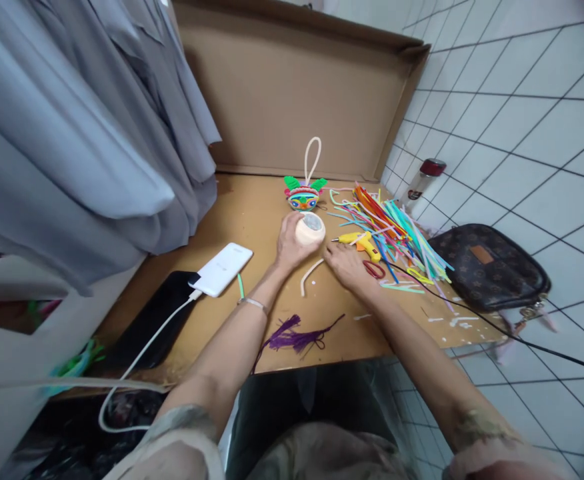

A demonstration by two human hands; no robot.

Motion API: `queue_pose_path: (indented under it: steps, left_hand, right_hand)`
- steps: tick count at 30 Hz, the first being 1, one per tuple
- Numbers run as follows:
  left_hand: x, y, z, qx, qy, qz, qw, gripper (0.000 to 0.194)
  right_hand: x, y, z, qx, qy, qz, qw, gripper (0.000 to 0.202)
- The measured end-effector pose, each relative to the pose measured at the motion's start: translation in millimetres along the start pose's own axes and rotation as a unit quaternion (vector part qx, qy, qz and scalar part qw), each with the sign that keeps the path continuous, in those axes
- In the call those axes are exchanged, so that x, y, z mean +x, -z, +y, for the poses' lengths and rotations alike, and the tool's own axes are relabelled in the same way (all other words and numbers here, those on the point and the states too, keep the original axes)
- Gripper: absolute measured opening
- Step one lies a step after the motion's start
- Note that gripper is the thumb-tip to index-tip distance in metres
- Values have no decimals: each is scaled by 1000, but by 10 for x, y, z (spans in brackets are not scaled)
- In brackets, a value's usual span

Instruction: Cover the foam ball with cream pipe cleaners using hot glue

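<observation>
My left hand (291, 241) is wrapped round a cream, rounded piece (311, 231) with a greyish opening on top. Just right of it, my right hand (346, 264) lies low over the table with its fingers drawn together; what they hold, if anything, is hidden. A cream strip (308, 273) runs from near those fingertips toward me. Beyond my hands stands a colourful animal-face ornament (304, 197) with green ears and a cream loop. The yellow glue gun (365, 244) rests beside my right hand, close to red-handled scissors (373, 269).
Colourful pipe cleaners (397, 227) are heaped at the right, before a brown bag (489, 267) and a bottle (423, 181). Purple tassels (297, 337) lie near the front edge. A white power bank (225, 269) with a cable sits left; cardboard (297, 93) stands behind.
</observation>
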State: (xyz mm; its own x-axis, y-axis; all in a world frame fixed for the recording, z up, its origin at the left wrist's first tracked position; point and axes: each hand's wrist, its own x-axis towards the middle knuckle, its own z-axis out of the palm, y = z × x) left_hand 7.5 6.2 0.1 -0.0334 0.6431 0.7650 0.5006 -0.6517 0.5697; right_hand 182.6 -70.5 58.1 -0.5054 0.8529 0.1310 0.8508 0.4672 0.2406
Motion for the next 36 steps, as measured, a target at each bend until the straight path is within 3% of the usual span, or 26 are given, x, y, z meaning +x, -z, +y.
queue_pose_path:
  steps: [2, 4, 7, 9, 11, 13, 18, 22, 27, 30, 32, 34, 36]
  left_hand:
    - [-6, -14, 6, -6, 8, -14, 1000, 74]
    - [-12, -17, 12, -15, 17, -25, 999, 75]
    - [-16, -12, 20, -31, 46, -32, 998, 82]
    - [-18, -3, 24, -35, 67, -31, 997, 88]
    - [-18, 9, 22, -32, 73, -31, 996, 85]
    - [-18, 21, 11, -25, 60, -32, 997, 78]
    - [-16, 16, -54, -11, 22, -36, 999, 76]
    - [-21, -17, -98, -12, 6, -32, 999, 77]
    - [-26, -47, -103, -8, -12, -20, 1000, 77]
    - [-21, -37, -107, -4, -28, -14, 1000, 76]
    - [-17, -21, -114, -2, -28, -17, 999, 75]
    - [-16, -9, -119, -3, -29, -19, 999, 75]
    - [-17, -7, -116, -8, -36, -17, 999, 75]
  right_hand:
    - [-125, 9, 55, 52, -25, 82, 995, 36]
    - [-213, 64, 71, 126, -97, 214, 964, 39]
    - [-203, 249, 41, 250, -189, 418, 853, 42]
    - [-112, 396, 7, 325, -179, 522, 768, 36]
    - [-3, 490, -25, 383, -136, 548, 731, 23]
    - [79, 485, -56, 414, -120, 541, 722, 14]
    - [36, 112, -166, 472, -152, 450, 743, 8]
    - [-202, -164, -259, 433, -137, 373, 809, 4]
    - [-363, -288, -241, 337, 7, 366, 868, 29]
    - [-340, -340, -201, 273, 97, 288, 913, 41]
    - [-319, -337, -174, 240, 112, 226, 938, 45]
    - [-297, -272, -117, 204, 43, 192, 959, 48]
    - [-254, -155, -11, 157, -126, 182, 963, 45]
